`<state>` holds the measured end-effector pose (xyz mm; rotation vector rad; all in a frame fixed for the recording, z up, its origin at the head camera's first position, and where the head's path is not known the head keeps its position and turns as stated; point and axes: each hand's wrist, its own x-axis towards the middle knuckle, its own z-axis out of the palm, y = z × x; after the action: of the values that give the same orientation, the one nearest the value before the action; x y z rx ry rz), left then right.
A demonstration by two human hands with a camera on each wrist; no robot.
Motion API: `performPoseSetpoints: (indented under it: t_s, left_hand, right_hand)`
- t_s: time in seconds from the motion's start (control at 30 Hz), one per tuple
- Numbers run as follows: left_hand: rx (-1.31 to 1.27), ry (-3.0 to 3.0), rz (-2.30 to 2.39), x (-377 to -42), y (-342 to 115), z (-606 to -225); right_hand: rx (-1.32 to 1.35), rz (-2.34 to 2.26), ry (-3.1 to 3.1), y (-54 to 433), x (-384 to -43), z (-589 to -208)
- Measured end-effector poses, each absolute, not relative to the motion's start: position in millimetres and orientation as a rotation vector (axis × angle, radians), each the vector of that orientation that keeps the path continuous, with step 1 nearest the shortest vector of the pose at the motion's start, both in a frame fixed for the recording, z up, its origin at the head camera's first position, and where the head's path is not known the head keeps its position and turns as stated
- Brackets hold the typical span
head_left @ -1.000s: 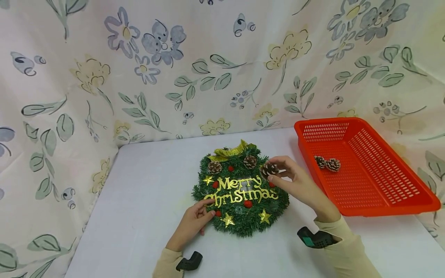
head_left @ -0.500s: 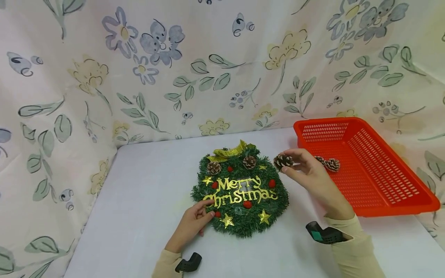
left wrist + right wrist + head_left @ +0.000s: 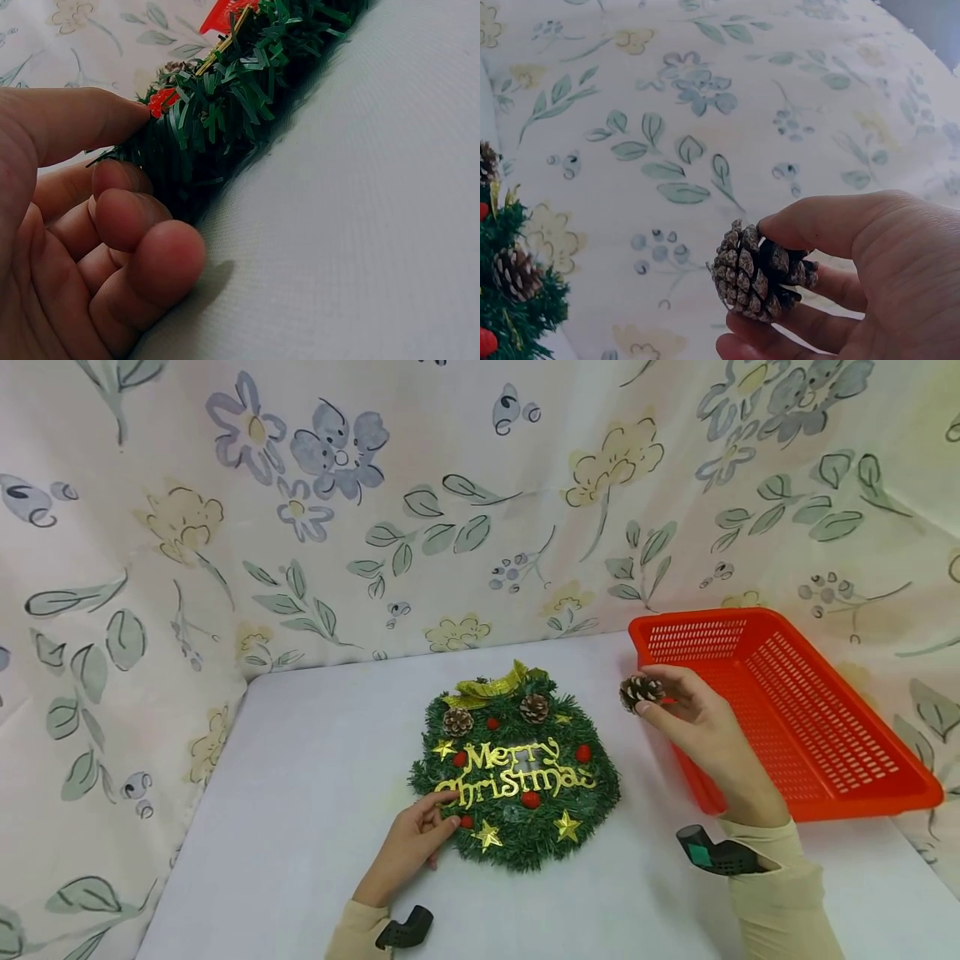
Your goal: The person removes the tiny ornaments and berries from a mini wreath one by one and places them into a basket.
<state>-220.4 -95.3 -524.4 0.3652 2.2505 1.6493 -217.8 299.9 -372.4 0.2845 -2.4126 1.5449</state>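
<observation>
A green Christmas wreath (image 3: 528, 847) lies on the white table, with gold "Merry Christmas" lettering, gold stars, red berries and two pinecones. My left hand (image 3: 412, 839) holds its lower left edge; in the left wrist view the thumb (image 3: 90, 120) lies on the greenery near a red berry (image 3: 163, 101), other fingers curled at the side. Between thumb and fingers, my right hand (image 3: 712, 735) pinches a loose pinecone (image 3: 640, 692) above the table, between wreath and basket. The right wrist view shows the same pinecone (image 3: 746, 274) with frosted scale tips.
A red plastic basket (image 3: 802, 735) with slotted walls stands on the right, its near left part hidden behind my right hand. A flowered curtain (image 3: 420, 560) hangs behind the table (image 3: 300, 777). A gold ribbon (image 3: 487, 689) tops the wreath.
My right hand has lifted the pinecone off the wreath's upper right and carried it right toward the basket. The two pinecones in the basket are now hidden. My left hand stays put.
</observation>
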Motion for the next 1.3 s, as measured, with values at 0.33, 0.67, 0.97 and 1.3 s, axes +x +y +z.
performPoseSetpoints:
  t_s: [0.33, 0.67, 0.97, 1.3]
  left_hand:
    - [0.355, 2.237, 1.662, -220, -95, -524]
    - [0.368, 2.255, 1.658, -219, -95, -523]
    - [0.372, 2.258, 1.656, -218, -96, -522]
    - [0.371, 2.252, 1.660, -219, -95, -523]
  right_hand:
    - [0.169, 1.477, -2.454, 320, -217, -370]
    - [0.074, 1.408, -2.546, 340, -218, -359]
    - [0.058, 1.303, -2.602, 352, -222, -351]
    - [-0.056, 1.258, -2.653, 365, -230, -341]
